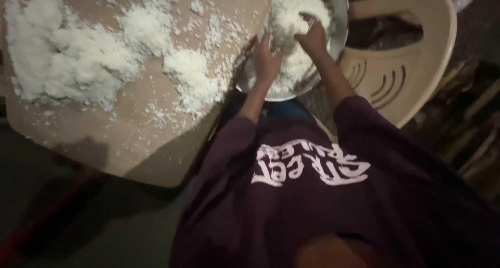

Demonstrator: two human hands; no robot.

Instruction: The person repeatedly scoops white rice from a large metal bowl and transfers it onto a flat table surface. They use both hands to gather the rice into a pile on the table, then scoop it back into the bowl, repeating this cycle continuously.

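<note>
We look down on both hands working in a round metal bowl heaped with white, crumbly, grated-looking stuff. The bowl sits at the upper middle of the view, just off the right edge of a tan board and beside a beige plastic chair.

Left hand: buried at the near side of the heap, fingers curled into the white stuff, grasping a clump. Right hand: farther in, fingers bent down and pressed into the same heap, clenched on some of it. The two hands sit close together, nearly touching. Fingertips are hidden in the white mass, so we cannot tell how tight either grip is.

On the board, loose white piles of the same stuff spread across the upper left, with scattered crumbs thinning out toward the bowl. A smaller mound lies near the board's right edge, just beside the bowl.

Below, a dark purple shirt with pale print fills the foreground. Surroundings are dim.
</note>
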